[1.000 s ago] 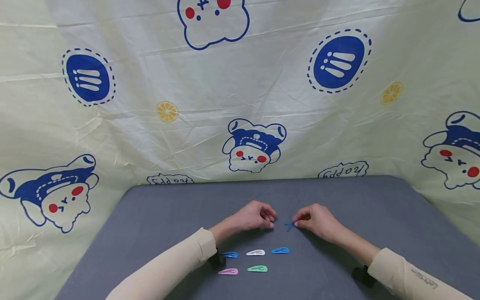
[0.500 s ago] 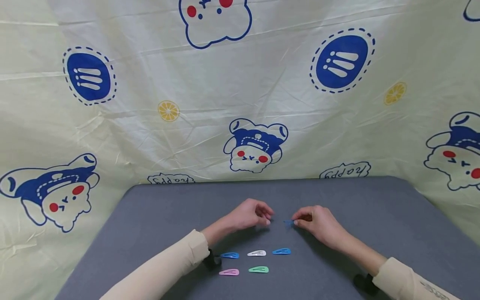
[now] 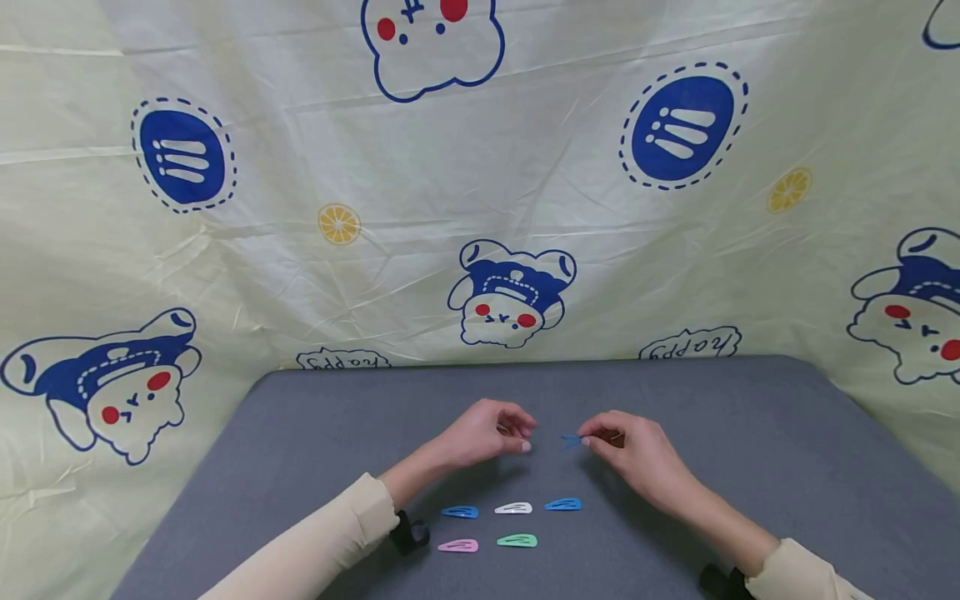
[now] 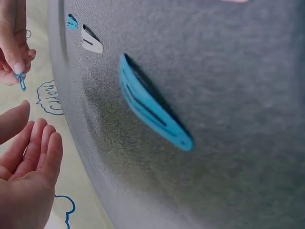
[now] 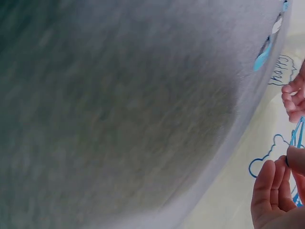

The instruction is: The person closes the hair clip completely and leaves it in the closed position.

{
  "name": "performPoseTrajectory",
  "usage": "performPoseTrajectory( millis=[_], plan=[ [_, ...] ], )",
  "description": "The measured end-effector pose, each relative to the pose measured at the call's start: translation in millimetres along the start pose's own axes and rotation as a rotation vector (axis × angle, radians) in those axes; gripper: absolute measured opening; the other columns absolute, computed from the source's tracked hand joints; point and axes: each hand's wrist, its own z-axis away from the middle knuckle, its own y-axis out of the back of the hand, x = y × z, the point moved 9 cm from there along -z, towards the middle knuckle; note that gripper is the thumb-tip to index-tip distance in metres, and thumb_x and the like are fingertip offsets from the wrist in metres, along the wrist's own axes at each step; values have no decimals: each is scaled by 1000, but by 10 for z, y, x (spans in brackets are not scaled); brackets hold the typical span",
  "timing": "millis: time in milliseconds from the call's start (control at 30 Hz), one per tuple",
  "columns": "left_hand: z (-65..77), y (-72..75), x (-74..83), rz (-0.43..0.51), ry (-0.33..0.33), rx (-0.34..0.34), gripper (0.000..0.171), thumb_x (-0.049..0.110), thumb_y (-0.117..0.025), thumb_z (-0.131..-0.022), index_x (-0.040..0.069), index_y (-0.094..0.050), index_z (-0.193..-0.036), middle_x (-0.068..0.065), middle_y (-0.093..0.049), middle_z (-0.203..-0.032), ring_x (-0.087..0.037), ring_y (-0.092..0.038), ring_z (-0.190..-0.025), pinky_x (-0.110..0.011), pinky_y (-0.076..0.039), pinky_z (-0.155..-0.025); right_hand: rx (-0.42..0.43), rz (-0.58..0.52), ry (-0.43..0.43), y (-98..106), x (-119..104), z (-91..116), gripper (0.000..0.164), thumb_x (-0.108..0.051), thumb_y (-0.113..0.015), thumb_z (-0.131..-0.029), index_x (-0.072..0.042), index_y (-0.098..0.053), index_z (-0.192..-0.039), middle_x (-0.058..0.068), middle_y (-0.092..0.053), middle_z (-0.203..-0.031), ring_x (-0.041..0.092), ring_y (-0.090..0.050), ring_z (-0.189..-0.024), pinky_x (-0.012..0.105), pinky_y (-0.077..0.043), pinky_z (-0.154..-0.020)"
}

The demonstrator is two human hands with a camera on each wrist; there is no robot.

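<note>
Between thumb and fingertips, my right hand (image 3: pixel 637 454) pinches a blue snap hair clip (image 3: pixel 571 441) by one end, above the table. Its prongs stand spread apart, pointing toward the left, as the right wrist view also shows on the clip (image 5: pixel 298 133). Opposite it, my left hand (image 3: pixel 483 433) has loosely bent fingers, holds nothing and is a short gap from the clip. Nearer my body lie several hair clips in two rows: a blue clip (image 3: pixel 460 512), a white clip (image 3: pixel 513 507) and another blue clip (image 3: pixel 563 504), then a pink clip (image 3: pixel 458 546) and a green clip (image 3: pixel 517 541).
The grey cloth-covered table (image 3: pixel 337 433) reaches back to a pale printed curtain (image 3: pixel 405 283) with cartoon bears. A black wrist device (image 3: pixel 408 533) at the left sleeve hangs close to the left-hand clips.
My left hand has drawn back a little to the left, widening from the clip at first, while my right hand has shifted slightly left with the blue hair clip, which has turned in its fingers.
</note>
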Motion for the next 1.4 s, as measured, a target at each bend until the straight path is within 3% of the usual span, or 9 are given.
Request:
performPoseTrajectory(
  millis=[433, 600, 867, 1200, 1400],
  plan=[
    [273, 88, 82, -23, -21, 75, 27, 9, -72, -90, 2, -68, -116, -10, -67, -105, -9, -58, -89, -29, -50, -88, 58, -52, 48, -35, -287, 116, 11, -9, -73, -89, -19, -73, -94, -12, -63, -89, 8, -60, -80, 27, -52, -73],
    [396, 128, 137, -25, -27, 118, 24, 10, -72, -90, 7, -69, -114, -8, -67, -106, -9, -59, -91, -34, -50, -90, 85, -57, 43, -34, -395, 163, 13, -10, -73, -89, -22, -73, -93, -13, -63, -88, 7, -59, -80, 28, -53, -75],
    [575, 209, 250, -12, -6, 186, 22, 12, -72, -90, 12, -70, -113, -5, -67, -105, -9, -59, -91, -29, -50, -87, 107, -61, 46, 13, -531, 257, 14, -9, -72, -90, -22, -72, -95, -15, -62, -88, 6, -59, -79, 28, -53, -75],
    [844, 250, 386, 38, 21, 219, 22, 14, -73, -90, 14, -70, -112, 9, -64, -101, -11, -60, -93, -41, -50, -90, 127, -113, 81, 71, -739, 430, 20, -5, -73, -88, -24, -73, -95, -17, -63, -91, 4, -60, -80, 26, -53, -73],
    [982, 242, 444, 73, 30, 231, 21, 15, -74, -89, 16, -71, -111, 11, -65, -102, -10, -62, -93, -36, -50, -90, 164, -119, 99, 101, -829, 542, 24, -5, -74, -87, -28, -73, -94, -20, -63, -89, 3, -61, -77, 26, -53, -73]
  ],
)
